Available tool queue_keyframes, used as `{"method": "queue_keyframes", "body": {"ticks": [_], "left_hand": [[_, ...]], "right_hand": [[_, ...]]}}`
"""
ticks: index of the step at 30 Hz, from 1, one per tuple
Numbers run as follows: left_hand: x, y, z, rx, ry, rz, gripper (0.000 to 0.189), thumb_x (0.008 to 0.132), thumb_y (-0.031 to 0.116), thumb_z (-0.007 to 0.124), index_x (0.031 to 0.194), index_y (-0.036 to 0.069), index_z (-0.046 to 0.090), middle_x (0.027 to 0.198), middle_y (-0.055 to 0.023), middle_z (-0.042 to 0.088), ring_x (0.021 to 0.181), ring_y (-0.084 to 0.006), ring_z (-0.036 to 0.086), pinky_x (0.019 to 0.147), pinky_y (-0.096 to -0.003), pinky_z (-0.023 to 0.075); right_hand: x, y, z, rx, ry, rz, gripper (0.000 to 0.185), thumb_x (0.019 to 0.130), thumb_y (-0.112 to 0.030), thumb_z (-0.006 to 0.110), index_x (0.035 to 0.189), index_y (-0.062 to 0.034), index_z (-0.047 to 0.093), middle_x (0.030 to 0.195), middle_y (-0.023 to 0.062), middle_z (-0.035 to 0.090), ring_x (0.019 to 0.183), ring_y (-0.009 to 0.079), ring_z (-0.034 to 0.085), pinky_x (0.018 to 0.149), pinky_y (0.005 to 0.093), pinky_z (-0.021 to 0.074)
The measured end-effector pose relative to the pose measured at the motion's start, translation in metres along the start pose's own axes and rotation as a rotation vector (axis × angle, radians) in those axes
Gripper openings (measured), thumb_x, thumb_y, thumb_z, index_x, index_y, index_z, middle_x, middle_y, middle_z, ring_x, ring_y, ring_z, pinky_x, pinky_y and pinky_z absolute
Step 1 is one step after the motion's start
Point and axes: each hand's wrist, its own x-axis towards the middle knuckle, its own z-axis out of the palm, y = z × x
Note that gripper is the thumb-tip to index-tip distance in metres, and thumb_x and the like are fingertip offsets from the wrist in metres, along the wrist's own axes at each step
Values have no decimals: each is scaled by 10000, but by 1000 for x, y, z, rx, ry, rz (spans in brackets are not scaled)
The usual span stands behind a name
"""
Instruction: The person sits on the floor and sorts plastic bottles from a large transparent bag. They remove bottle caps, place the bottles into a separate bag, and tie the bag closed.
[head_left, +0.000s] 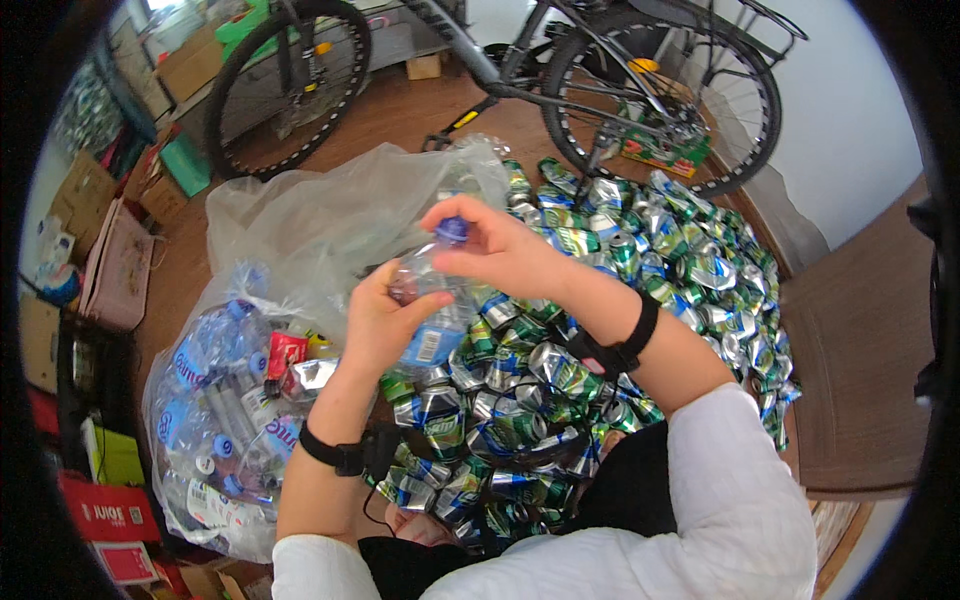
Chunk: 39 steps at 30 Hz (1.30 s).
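Note:
My left hand (390, 311) is wrapped around the body of a clear plastic bottle (439, 307) with a blue label. At its top, the fingers and thumb of my right hand (491, 244) are around the blue-purple screw cap (452, 229), which still sits on the neck. The bottle is tilted and held above a large heap of crushed green, silver and blue drink cans (555, 367). To the left, a translucent plastic bag (300, 217) holds several clear bottles with blue caps (221, 446) and a red wrapper (286, 351).
A bicycle (487, 67) stands beyond the heap. To the right are a brown wooden panel (855, 337) and a white wall (840, 112). Cardboard boxes (82, 195), a pink bin (116, 266) and a red box (105, 510) line the left side.

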Motion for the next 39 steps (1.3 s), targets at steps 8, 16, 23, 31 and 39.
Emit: {"method": "queue_keyframes", "body": {"ticks": [8,16,23,31,39], "left_hand": [[4,-4,12,-53,177,63,306,785,172,817,803,21,551,677,8,543,656,-61,451,555,-276,416],[7,2,7,22,180,76,447,782,345,816,835,20,514,677,-90,585,620,-192,556,575,-347,456],[3,-3,0,117,258,63,610,749,512,797,933,-34,596,806,-212,654,733,-337,642,651,-418,491],[7,-3,-22,-13,375,52,607,752,517,788,809,-50,576,719,-205,606,663,-327,593,628,-419,472],[16,-20,-22,6,236,10,570,810,538,730,841,-21,628,694,-194,616,642,-266,599,619,-421,472]], "right_hand": [[2,16,48,83,385,128,259,868,-246,768,971,-47,640,871,-3,648,796,84,584,708,256,487],[8,4,46,104,435,103,195,882,-215,760,888,-54,650,794,-54,595,698,43,500,611,222,400],[14,1,42,293,576,210,153,937,-218,691,993,-88,635,842,-56,597,705,46,514,636,219,406],[-7,-1,82,-95,260,133,275,827,-168,777,1012,0,662,897,11,671,753,82,592,667,256,470],[-9,8,76,-382,237,129,227,858,-246,754,907,-32,700,714,18,652,639,102,563,588,301,451]]}}
